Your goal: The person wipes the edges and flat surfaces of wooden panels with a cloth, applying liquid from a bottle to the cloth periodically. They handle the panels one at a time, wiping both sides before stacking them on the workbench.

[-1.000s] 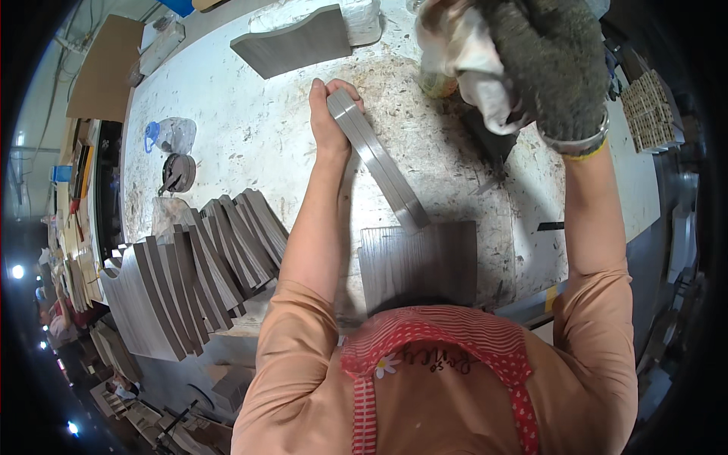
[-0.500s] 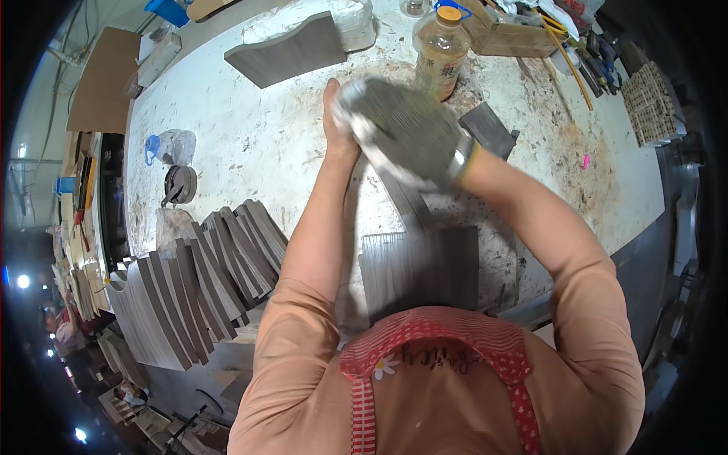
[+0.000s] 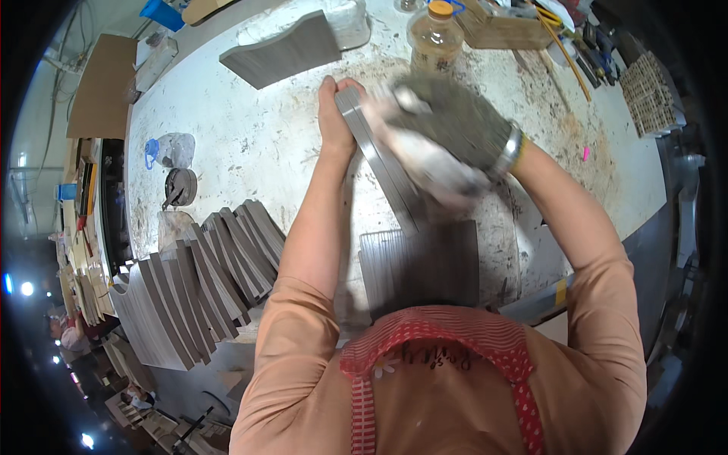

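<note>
Bare left hand (image 3: 336,125) grips a narrow grey layered strip (image 3: 384,168) over a stained white tabletop (image 3: 258,155); dark-gloved right hand (image 3: 459,125) holds a blurred white cloth (image 3: 432,161) beside it; a clear, orange-capped bottle (image 3: 436,42) stands close beyond.

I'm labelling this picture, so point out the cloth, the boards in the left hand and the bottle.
Cloth (image 3: 434,161), head view: its blurred, bunched middle.
Boards (image 3: 378,157), head view: middle of their upward edges.
Bottle (image 3: 437,42), head view: its side.

Slim grey boards (image 3: 381,166), apparently a bundle, aslant and edge-up, just beside a motion-blurred white cloth (image 3: 431,161).
</note>
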A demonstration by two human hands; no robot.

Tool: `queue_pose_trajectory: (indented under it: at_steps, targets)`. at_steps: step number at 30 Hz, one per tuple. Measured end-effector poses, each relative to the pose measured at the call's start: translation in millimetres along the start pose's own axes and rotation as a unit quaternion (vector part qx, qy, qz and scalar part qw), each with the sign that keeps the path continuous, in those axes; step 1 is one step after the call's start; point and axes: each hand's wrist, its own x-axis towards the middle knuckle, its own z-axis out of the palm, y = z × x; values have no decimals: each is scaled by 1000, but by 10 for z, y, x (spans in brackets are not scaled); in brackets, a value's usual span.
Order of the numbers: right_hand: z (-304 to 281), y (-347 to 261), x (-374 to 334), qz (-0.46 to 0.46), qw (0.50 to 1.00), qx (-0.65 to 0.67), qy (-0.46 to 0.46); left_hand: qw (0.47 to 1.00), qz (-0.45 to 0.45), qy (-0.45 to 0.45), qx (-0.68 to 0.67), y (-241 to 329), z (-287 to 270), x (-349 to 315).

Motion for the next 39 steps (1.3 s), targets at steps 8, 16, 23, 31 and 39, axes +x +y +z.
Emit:
queue_pose_trajectory:
  at_steps: [8, 16, 23, 31, 39]
  targets:
    - [378, -322, -3, -75, 995, 1, 59, 997, 18, -64, 49, -15, -230, 73]
    - [571, -119, 475, -134, 961, -157, 183, 988, 89, 82, 99, -432, -674, 267]
    - [790, -143, 252, -1, 974, -10, 228, 998, 21, 52, 36, -55, -152, 9]
    - [544, 20, 474, 6, 972, -217, 95, 984, 97, 109, 102, -112, -95, 29]
    - [-76, -347, -166, 173, 977, 68, -103, 996, 15, -64, 54, -3, -215, 46]
